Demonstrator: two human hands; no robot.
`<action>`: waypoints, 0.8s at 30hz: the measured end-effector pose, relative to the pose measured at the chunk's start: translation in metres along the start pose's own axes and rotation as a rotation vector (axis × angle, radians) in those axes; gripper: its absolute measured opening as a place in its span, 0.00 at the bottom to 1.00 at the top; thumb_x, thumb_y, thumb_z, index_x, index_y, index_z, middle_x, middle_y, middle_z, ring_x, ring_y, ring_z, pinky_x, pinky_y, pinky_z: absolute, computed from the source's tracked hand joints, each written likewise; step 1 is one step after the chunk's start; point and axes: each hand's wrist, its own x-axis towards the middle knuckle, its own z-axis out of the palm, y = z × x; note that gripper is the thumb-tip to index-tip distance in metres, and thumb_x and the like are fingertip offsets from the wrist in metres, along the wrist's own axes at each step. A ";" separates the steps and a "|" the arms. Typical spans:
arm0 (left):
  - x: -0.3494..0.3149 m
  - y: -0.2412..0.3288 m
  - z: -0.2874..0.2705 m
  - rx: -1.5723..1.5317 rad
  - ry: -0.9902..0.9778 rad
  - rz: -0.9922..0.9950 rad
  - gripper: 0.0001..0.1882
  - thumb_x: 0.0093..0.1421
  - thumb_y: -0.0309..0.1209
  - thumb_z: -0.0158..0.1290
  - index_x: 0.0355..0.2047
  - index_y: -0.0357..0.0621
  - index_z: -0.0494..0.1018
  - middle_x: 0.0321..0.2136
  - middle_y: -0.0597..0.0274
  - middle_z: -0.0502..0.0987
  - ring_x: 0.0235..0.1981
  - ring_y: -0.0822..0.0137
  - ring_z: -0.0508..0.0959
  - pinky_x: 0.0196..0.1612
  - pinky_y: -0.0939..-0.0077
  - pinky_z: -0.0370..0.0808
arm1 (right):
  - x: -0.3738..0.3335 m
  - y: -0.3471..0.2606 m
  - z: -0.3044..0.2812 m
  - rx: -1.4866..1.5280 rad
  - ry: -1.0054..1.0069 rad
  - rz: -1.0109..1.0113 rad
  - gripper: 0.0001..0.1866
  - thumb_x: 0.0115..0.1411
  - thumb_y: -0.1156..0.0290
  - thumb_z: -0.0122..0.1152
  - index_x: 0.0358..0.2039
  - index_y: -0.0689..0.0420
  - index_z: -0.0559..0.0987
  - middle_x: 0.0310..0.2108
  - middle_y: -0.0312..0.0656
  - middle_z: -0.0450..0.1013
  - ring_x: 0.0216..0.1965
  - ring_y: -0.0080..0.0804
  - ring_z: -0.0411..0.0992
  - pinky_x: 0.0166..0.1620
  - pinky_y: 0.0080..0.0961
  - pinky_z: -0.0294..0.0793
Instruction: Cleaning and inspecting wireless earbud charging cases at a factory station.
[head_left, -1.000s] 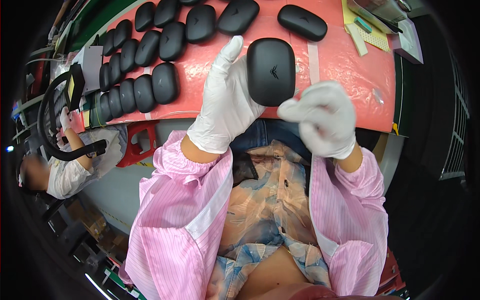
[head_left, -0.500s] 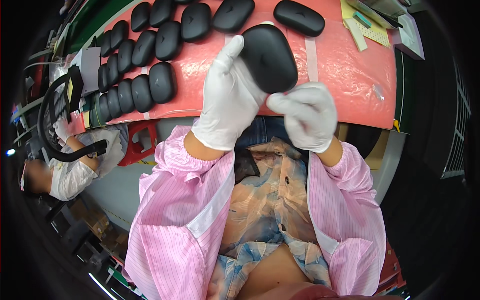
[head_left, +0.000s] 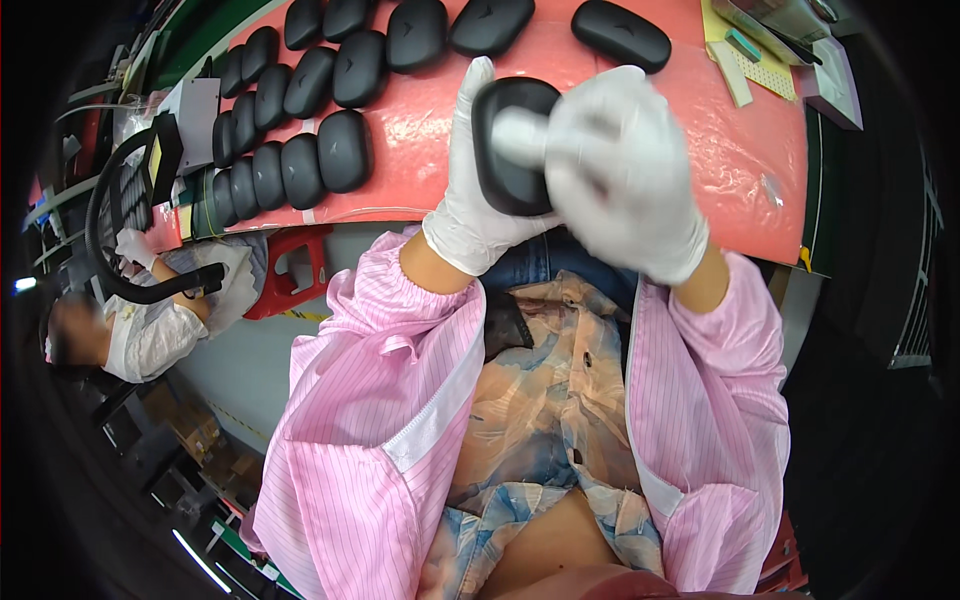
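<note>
My left hand (head_left: 468, 200), in a white glove, grips a smooth black rounded oblong case (head_left: 508, 185) above the near edge of the table, thumb raised along its left side. Over the case's upper face is my right hand (head_left: 630, 165), also gloved in white and smeared by motion. Its blurred fingertips overlap the middle of the case; whether they hold anything cannot be made out. Several similar black cases (head_left: 345, 150) lie in rows on the pink table cover (head_left: 420, 150) to the left. One more black case (head_left: 622, 36) lies apart, beyond my right hand.
At the far right are a yellow perforated sheet (head_left: 775, 72), a small green block (head_left: 743, 43) and a pale box (head_left: 832, 85). A black curved tube (head_left: 92, 225) rises at the left. Behind it sits another person (head_left: 165, 325) in white, near a red stool (head_left: 292, 270).
My right hand has risen from below the case onto its face. The case has come lower and slightly left, still in my left hand. The whole view has shifted a little.
</note>
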 end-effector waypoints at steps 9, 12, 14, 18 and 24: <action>0.015 -0.019 0.014 0.453 0.262 0.015 0.55 0.55 0.71 0.36 0.69 0.39 0.45 0.66 0.46 0.53 0.66 0.52 0.57 0.66 0.57 0.54 | 0.004 0.020 -0.021 -0.091 0.120 -0.067 0.16 0.47 0.85 0.57 0.36 0.57 0.82 0.33 0.38 0.73 0.36 0.37 0.70 0.40 0.31 0.70; 0.020 -0.015 0.006 0.425 0.211 0.042 0.55 0.55 0.70 0.38 0.69 0.41 0.45 0.67 0.45 0.52 0.66 0.51 0.56 0.66 0.55 0.56 | -0.012 0.020 -0.008 0.038 0.071 -0.170 0.15 0.43 0.80 0.61 0.34 0.52 0.83 0.25 0.35 0.68 0.30 0.38 0.68 0.35 0.34 0.66; 0.022 -0.011 0.004 0.419 0.174 0.087 0.55 0.54 0.70 0.39 0.69 0.42 0.44 0.67 0.44 0.51 0.66 0.51 0.56 0.65 0.54 0.58 | -0.029 0.004 0.001 0.158 -0.035 -0.116 0.16 0.39 0.80 0.61 0.31 0.51 0.84 0.22 0.34 0.66 0.24 0.36 0.66 0.30 0.31 0.60; 0.020 -0.004 0.008 0.298 0.106 0.081 0.54 0.54 0.69 0.41 0.69 0.43 0.44 0.67 0.42 0.49 0.68 0.49 0.52 0.65 0.53 0.57 | -0.050 -0.016 0.009 0.051 0.083 -0.064 0.18 0.38 0.82 0.59 0.32 0.51 0.84 0.25 0.34 0.70 0.30 0.37 0.68 0.35 0.36 0.66; 0.007 0.018 0.022 0.857 0.360 0.518 0.38 0.60 0.59 0.47 0.56 0.37 0.64 0.35 0.64 0.69 0.33 0.73 0.69 0.36 0.76 0.69 | -0.068 0.010 -0.003 -0.265 0.005 0.321 0.21 0.49 0.76 0.64 0.46 0.57 0.79 0.40 0.41 0.74 0.45 0.45 0.69 0.53 0.38 0.67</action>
